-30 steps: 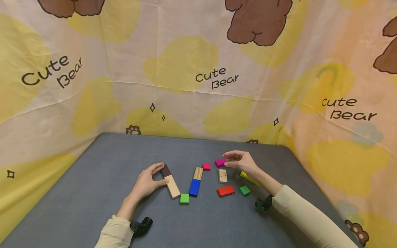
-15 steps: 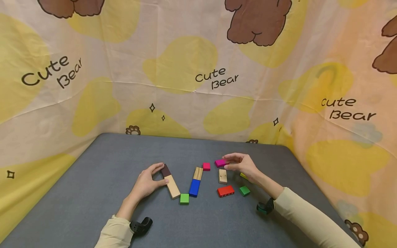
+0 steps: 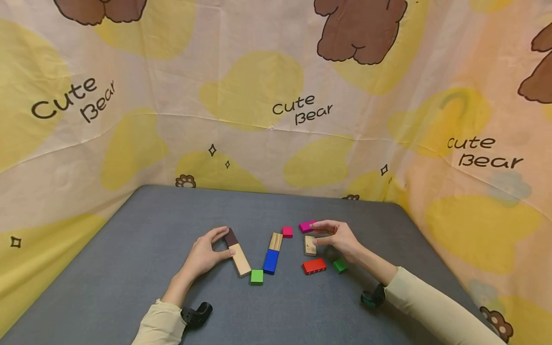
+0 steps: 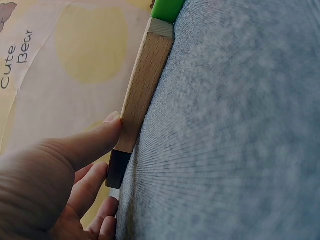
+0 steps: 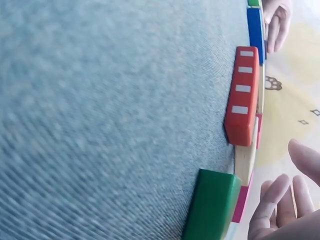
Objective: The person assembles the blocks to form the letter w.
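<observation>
- Left hand (image 3: pixel 203 255): fingers moderately spread; thumb touches the tan block (image 3: pixel 240 261), index finger reaches the dark-brown block (image 3: pixel 231 237).
- Right hand (image 3: pixel 341 238): fingers parted beside the magenta block (image 3: pixel 305 226) and plain wooden block (image 3: pixel 309 246); contact unclear.
- Bench (image 3: pixel 172 206): far edge beyond all blocks; gap between two groups.
- Visible blocks: ten, six left, four right.
</observation>
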Available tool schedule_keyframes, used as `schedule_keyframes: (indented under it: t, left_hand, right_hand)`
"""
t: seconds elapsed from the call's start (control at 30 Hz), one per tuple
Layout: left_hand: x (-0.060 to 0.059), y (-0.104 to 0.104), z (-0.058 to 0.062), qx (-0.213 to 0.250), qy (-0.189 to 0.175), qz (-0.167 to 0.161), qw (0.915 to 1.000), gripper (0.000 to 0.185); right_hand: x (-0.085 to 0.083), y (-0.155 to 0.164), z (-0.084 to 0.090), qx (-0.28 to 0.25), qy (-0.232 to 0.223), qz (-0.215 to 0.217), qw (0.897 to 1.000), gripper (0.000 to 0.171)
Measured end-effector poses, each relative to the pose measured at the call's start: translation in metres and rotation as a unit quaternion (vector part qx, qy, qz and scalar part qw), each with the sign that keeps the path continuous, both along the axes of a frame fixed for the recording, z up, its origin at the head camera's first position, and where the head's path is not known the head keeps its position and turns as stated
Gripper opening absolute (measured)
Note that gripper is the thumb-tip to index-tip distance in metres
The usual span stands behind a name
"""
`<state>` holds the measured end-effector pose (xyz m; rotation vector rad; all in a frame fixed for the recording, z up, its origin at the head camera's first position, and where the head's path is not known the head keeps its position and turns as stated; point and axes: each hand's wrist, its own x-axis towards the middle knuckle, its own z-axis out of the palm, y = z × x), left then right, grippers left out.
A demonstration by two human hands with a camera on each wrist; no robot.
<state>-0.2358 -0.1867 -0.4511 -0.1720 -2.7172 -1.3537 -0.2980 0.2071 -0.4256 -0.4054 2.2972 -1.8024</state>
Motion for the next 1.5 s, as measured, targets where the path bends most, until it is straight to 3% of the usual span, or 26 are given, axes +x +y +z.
schedule_keyframes:
  t: [0.63, 0.93, 1.5]
  left_hand:
    - [-0.003, 0.000, -0.001, 0.000, 0.006, 0.000, 1.0000, 0.073]
    - [-0.002, 0.001, -0.002, -0.001, 0.002, 0.006, 1.0000, 0.072]
    - [0.000, 0.003, -0.002, 0.002, -0.003, 0.007, 1.0000, 0.073]
  right_hand:
    - [0.006, 0.001, -0.007, 0.013, -0.025, -0.016, 0.999, 0.053]
    - [0.006, 0.000, -0.013, 0.034, -0.018, 0.003, 0.999, 0.059]
    - [0.006, -0.003, -0.016, 0.060, -0.021, -0.006, 0.998, 0.060]
